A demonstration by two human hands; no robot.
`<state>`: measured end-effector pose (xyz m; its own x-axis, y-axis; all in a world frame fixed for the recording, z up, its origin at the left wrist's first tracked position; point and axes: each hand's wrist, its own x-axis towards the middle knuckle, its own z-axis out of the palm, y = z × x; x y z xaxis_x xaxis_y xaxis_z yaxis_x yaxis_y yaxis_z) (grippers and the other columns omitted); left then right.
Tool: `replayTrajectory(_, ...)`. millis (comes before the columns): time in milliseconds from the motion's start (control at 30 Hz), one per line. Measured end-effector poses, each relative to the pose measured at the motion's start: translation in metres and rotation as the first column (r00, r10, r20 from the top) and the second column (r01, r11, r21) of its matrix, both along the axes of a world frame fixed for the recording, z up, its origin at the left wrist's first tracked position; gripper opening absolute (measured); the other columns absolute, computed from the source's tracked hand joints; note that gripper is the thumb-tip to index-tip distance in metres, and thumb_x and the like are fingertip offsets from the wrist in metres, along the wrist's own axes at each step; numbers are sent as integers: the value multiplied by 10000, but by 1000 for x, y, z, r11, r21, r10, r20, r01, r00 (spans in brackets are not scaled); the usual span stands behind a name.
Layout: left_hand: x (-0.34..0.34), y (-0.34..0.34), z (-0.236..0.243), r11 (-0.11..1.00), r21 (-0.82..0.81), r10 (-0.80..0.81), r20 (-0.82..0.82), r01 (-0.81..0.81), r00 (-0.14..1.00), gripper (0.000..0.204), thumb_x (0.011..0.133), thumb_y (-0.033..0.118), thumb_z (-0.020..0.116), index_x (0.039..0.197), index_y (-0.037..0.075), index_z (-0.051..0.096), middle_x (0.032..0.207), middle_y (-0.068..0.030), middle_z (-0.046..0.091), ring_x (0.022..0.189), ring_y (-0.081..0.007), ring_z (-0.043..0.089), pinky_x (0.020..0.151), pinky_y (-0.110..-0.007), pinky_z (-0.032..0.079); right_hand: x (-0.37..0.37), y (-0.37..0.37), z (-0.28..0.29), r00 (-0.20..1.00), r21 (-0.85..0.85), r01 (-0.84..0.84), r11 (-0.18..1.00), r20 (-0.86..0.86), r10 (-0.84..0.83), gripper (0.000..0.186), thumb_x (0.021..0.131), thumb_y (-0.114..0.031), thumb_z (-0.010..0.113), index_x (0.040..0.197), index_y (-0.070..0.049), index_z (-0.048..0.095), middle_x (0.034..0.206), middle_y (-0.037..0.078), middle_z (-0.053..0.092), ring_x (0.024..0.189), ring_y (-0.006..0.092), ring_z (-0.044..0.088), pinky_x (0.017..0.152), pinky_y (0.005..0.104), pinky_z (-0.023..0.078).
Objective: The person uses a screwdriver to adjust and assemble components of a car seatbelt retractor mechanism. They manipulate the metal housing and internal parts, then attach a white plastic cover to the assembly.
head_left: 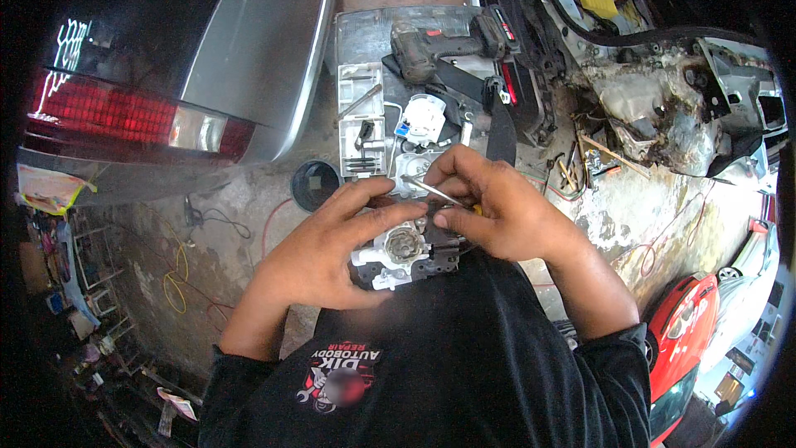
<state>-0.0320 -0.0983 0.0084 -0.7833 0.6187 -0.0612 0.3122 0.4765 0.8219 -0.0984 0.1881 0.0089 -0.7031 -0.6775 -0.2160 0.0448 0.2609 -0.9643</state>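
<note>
White and black, the mechanical assembly (pixel 404 246) lies between the hands, its longer axis roughly left to right. The left hand (pixel 327 236), the nearer, grips its left side. The right hand (pixel 487 209), at its upper right, pinches a slim metal tool (pixel 433 192); the shaft slants leftward, past the assembly's far edge. Contact between tool and assembly cannot be determined. Beyond the assembly: tool tray (pixel 342 104), then cordless drill (pixel 417 50).

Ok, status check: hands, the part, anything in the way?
Left fingers around the white-and-black part. Right fingers gripping a thin metal tool. Part partly hidden by the fingers. Drill lies beyond, clear of both hands.
</note>
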Motion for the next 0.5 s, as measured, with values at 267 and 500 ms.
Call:
replayTrajectory(267,-6,7,-2,1000,3,2,-35,-2,999,965,594,243,959,1473,82,597,1452,-217,568,1331,-437,585,1141,-501,478,-2,4,0,987,21,-75,997,-138,77,452,907,-32,790,1287,-2,546,1072,196,768,1059,307,772,860,406,574)
replayTrajectory(500,-2,7,-6,999,4,33,-36,-33,999,930,611,206,944,1459,73,587,1435,-202,614,1324,-419,602,1146,-507,471,9,15,16,968,216,-80,973,-214,128,514,888,-141,818,1309,-31,544,973,252,751,928,471,750,794,520,584)
